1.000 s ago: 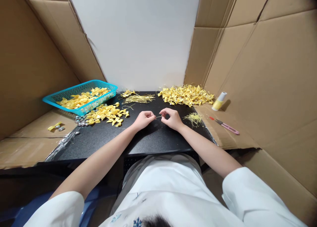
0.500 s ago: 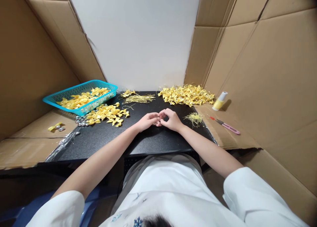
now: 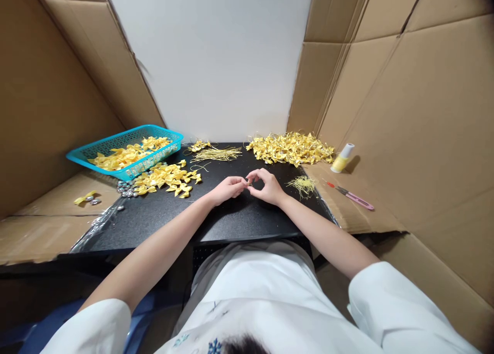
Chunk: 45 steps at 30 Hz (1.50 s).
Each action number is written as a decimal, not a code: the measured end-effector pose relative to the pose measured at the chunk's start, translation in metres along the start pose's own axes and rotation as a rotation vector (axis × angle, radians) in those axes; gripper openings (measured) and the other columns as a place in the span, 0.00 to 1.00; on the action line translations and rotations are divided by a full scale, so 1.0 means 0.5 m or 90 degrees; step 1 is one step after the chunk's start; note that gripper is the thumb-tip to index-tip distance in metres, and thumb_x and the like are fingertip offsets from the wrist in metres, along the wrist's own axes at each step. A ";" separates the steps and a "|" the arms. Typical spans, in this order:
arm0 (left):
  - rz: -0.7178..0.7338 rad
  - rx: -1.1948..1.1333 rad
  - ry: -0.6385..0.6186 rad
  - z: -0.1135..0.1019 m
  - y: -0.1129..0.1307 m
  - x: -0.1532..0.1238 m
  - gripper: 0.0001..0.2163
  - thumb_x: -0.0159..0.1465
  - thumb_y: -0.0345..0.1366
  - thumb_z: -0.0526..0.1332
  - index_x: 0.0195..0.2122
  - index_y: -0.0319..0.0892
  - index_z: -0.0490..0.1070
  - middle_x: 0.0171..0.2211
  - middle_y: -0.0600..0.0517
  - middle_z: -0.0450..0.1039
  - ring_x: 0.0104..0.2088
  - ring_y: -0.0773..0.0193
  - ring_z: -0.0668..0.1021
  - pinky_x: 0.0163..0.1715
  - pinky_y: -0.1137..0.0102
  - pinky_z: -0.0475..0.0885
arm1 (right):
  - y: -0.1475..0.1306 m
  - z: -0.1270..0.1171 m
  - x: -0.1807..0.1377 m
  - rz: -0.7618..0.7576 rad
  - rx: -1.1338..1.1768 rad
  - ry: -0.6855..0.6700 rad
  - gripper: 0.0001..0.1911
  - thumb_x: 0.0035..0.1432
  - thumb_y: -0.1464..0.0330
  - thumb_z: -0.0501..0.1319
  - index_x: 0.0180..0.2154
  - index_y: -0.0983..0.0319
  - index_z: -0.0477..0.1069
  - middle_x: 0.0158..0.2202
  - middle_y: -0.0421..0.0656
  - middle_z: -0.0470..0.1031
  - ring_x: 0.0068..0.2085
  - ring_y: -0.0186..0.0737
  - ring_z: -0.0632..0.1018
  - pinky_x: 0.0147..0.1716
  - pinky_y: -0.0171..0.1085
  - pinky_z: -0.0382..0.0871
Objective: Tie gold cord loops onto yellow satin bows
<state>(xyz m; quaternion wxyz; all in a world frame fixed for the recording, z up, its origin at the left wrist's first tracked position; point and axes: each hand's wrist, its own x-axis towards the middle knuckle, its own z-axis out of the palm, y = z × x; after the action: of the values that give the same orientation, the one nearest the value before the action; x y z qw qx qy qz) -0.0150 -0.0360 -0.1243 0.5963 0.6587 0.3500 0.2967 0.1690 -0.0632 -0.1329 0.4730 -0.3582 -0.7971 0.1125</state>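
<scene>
My left hand point(image 3: 230, 189) and my right hand point(image 3: 267, 187) meet above the middle of the black tabletop point(image 3: 154, 225). Both are closed, thumb and fingers pinched together at the tips. Something tiny shows between the fingertips, too small to name. Left of my hands lies a heap of yellow ribbon bows point(image 3: 168, 176), with silvery round beads point(image 3: 127, 188) beside it. Yellow cords point(image 3: 218, 153) lie in a bundle behind my hands. A large pile of yellow bows with cords point(image 3: 291, 147) sits at the back right.
A turquoise basket point(image 3: 77, 158) of yellow bows stands at the back left. On the right are cord scraps point(image 3: 303, 185), a white-and-yellow bottle point(image 3: 342, 158) and pink-handled thread snips point(image 3: 357, 198). Cardboard walls point(image 3: 417, 112) flank the table. One bow point(image 3: 85, 197) lies on the left cardboard.
My left hand has drawn slightly left, and its fingers are now more closely pinched. My right fingers have lifted a little, still meeting the left fingertips.
</scene>
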 end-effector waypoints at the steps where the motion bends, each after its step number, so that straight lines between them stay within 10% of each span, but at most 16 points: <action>1: 0.001 -0.007 0.007 0.000 -0.001 0.001 0.14 0.53 0.45 0.65 0.26 0.38 0.67 0.16 0.61 0.51 0.17 0.77 0.54 0.17 0.78 0.48 | 0.000 -0.003 0.000 0.004 0.000 -0.003 0.14 0.48 0.72 0.63 0.39 0.58 0.68 0.34 0.40 0.75 0.36 0.39 0.72 0.39 0.38 0.68; 31: 0.018 0.008 0.091 0.004 -0.003 0.005 0.11 0.55 0.41 0.62 0.26 0.38 0.68 0.14 0.62 0.49 0.15 0.76 0.52 0.17 0.77 0.46 | 0.004 -0.013 0.003 0.062 -0.186 -0.113 0.07 0.58 0.67 0.60 0.28 0.60 0.73 0.30 0.40 0.78 0.36 0.38 0.71 0.43 0.42 0.52; 41: 0.040 0.066 0.085 0.004 -0.004 0.003 0.15 0.53 0.47 0.64 0.26 0.38 0.69 0.15 0.61 0.54 0.17 0.75 0.55 0.17 0.77 0.49 | -0.005 -0.001 0.002 0.061 -0.026 -0.043 0.21 0.49 0.65 0.68 0.46 0.60 0.71 0.43 0.45 0.78 0.43 0.43 0.78 0.46 0.43 0.68; 45: 0.049 0.091 0.078 0.003 -0.005 0.002 0.19 0.53 0.52 0.64 0.25 0.38 0.69 0.16 0.60 0.54 0.17 0.75 0.55 0.18 0.76 0.50 | 0.000 0.018 0.001 0.069 0.047 0.002 0.10 0.54 0.68 0.63 0.41 0.60 0.72 0.39 0.44 0.80 0.39 0.40 0.81 0.44 0.41 0.73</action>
<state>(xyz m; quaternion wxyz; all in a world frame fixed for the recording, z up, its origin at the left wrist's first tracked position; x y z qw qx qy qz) -0.0133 -0.0360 -0.1271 0.5136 0.6928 0.3808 0.3336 0.1613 -0.0615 -0.1375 0.4807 -0.3830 -0.7710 0.1666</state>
